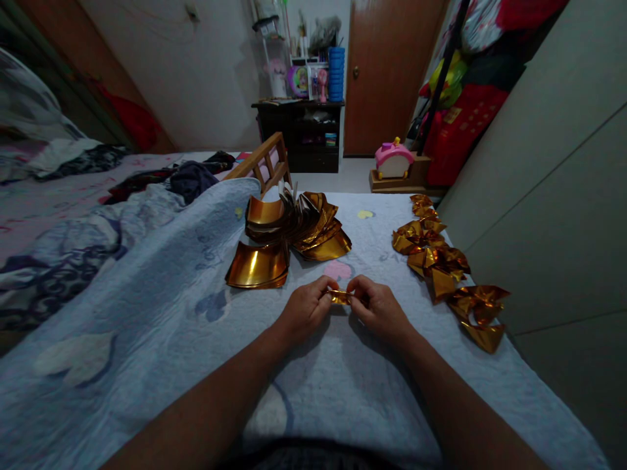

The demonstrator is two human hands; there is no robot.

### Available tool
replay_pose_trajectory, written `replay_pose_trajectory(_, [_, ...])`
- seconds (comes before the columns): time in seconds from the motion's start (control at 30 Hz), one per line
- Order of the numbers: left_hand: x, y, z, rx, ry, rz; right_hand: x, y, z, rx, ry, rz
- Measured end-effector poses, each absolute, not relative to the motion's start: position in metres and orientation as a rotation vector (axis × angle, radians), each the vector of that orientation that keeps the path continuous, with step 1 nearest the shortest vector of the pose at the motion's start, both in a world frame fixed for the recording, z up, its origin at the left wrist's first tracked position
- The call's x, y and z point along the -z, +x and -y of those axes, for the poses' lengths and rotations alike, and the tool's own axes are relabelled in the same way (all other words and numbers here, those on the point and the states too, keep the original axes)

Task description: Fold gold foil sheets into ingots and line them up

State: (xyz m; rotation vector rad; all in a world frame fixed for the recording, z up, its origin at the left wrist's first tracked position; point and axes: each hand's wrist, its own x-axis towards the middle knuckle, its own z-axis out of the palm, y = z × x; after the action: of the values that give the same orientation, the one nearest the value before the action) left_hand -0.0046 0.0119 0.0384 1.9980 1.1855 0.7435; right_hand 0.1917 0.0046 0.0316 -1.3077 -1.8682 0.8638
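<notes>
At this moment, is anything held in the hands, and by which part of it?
Yes: a small piece of gold foil, its left end in the left hand, its right end in the right hand.

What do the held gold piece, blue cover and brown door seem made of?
Gold piece: thin metallic foil or foil-coated paper, glossy, given its bright glints; which is unclear.
Blue cover: soft fabric, matte, judging by its wrinkles and quilted-looking surface; fibre unclear.
Brown door: probably wood or veneer, smooth, from its even reddish-brown colour.
</notes>
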Motion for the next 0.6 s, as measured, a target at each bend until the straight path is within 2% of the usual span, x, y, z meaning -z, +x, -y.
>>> replay_pose_trajectory(0.27, [-0.036, -0.007, -0.014, -0.763, 2.015, -1.184, -0.031, 0.194, -0.005, -0.921, -1.328, 1.808])
replay_pose_trajectory(0.43, [-0.041, -0.015, -0.016, -0.944, 1.948, -0.993, -0.032, 0.197, -0.009, -1.093, -1.351, 1.665])
replay_pose_trajectory(0.6, [-0.044, -0.020, -0.019, -0.905, 1.905, -0.817, -0.036, 0.199, -0.009, -1.383, -1.301, 1.498])
